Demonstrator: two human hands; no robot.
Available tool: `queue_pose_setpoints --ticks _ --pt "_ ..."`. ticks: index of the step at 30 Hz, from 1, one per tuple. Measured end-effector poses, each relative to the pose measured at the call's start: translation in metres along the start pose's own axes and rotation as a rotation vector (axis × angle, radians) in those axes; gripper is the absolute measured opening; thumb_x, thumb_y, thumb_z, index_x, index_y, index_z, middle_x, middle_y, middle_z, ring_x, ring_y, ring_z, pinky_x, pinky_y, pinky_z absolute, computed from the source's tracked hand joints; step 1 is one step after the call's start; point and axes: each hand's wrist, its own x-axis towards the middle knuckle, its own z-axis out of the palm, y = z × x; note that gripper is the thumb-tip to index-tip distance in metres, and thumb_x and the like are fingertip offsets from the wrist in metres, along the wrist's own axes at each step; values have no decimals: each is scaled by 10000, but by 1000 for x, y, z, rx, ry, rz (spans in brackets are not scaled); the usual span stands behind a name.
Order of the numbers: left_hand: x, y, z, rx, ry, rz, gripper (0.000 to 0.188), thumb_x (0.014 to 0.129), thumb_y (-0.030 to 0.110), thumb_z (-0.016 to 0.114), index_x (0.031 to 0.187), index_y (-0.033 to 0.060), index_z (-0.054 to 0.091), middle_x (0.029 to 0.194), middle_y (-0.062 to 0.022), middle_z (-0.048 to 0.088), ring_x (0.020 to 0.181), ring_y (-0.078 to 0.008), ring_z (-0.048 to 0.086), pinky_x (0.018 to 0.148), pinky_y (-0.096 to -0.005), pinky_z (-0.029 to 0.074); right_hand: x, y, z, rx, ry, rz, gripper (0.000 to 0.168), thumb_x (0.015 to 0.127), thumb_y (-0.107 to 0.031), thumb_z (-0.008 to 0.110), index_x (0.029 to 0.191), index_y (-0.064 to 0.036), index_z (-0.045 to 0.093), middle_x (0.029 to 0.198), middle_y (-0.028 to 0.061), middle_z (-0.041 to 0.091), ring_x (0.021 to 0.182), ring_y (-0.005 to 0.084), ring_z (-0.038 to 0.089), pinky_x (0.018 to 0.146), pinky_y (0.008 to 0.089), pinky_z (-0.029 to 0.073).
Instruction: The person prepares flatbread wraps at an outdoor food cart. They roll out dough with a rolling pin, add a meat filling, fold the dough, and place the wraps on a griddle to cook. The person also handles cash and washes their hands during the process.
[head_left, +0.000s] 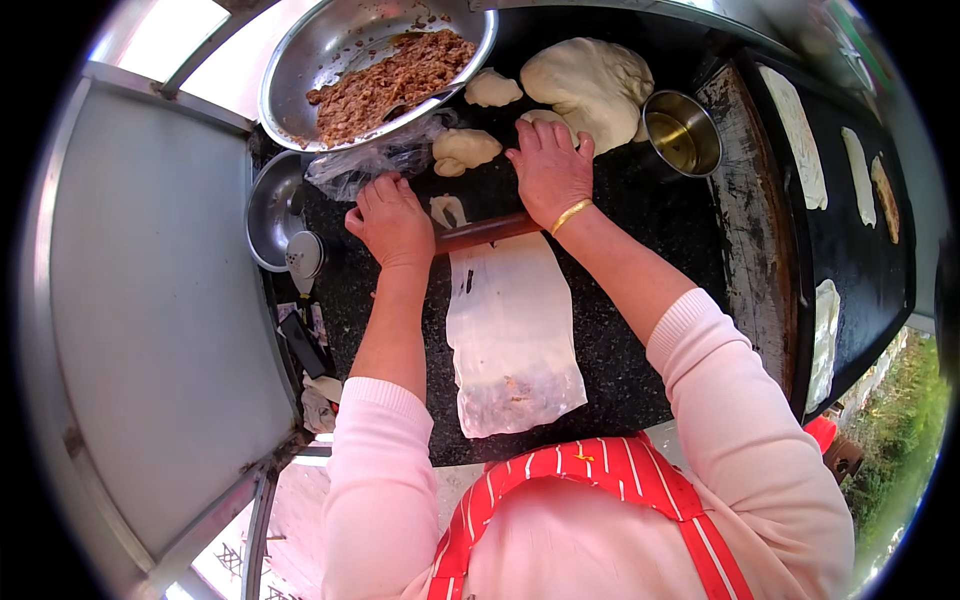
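A long, thin sheet of dough (510, 315) lies flat on the black speckled worktop, with a reddish filling showing through its near end. Across its far end lies a dark wooden rolling pin (484, 233). My left hand (394, 221) is over the pin's left end, and my right hand (551, 176) is over its right end, fingers pointing away from me. The hands hide both ends of the pin. A small torn piece of dough (448, 210) lies just beyond the pin. Lumps of dough (465, 148) rest farther back, between the hands.
A steel basin (281, 82) of minced filling (390, 82) stands at the back left, above a plastic bag (367, 165). A large dough mass (589, 82) and a metal cup of oil (682, 135) are at the back right. Right of them, a black griddle (855, 262) holds several dough strips.
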Motion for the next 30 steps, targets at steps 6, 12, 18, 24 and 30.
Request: queue_pose_setpoints --ticks 6,12,18,24,30 --pt "-48 -6 -23 -499 -276 159 185 974 154 568 1101 37 636 1133 -146 639 1080 -354 558 961 -443 432 -58 23 -33 262 -317 -219 398 874 -339 695 1209 -140 613 1154 46 573 1142 239 510 951 469 389" --pt "-80 2 -72 -521 -269 -25 224 982 140 545 1144 11 630 1162 -162 629 1092 -358 546 975 -462 422 -97 4 -93 388 -308 -269 390 786 -245 757 1138 -125 639 1030 28 596 1011 240 555 853 400 406" --pt "-194 -1 -98 66 -478 81 601 1006 231 461 1523 -43 322 1620 -227 260 1514 -393 205 1209 -563 143 -204 -14 -89 227 -350 25 538 948 -279 585 1435 -71 496 1552 133 403 1465 361 300 1171 568 246" --pt "-110 8 -66 103 -307 52 649 989 230 488 1546 -28 277 1650 -213 191 1540 -373 139 1204 -611 55 -118 -21 -51 11 -249 89 591 979 -323 546 1503 -87 411 1619 142 293 1522 354 180 1189 629 151" --pt "-120 8 -73 96 -385 66 673 958 209 519 1563 34 280 1660 -178 189 1544 -361 138 1181 -656 51 -146 -22 -56 -6 -335 81 613 989 -323 517 1536 -100 356 1624 145 286 1527 365 172 1187 647 126"
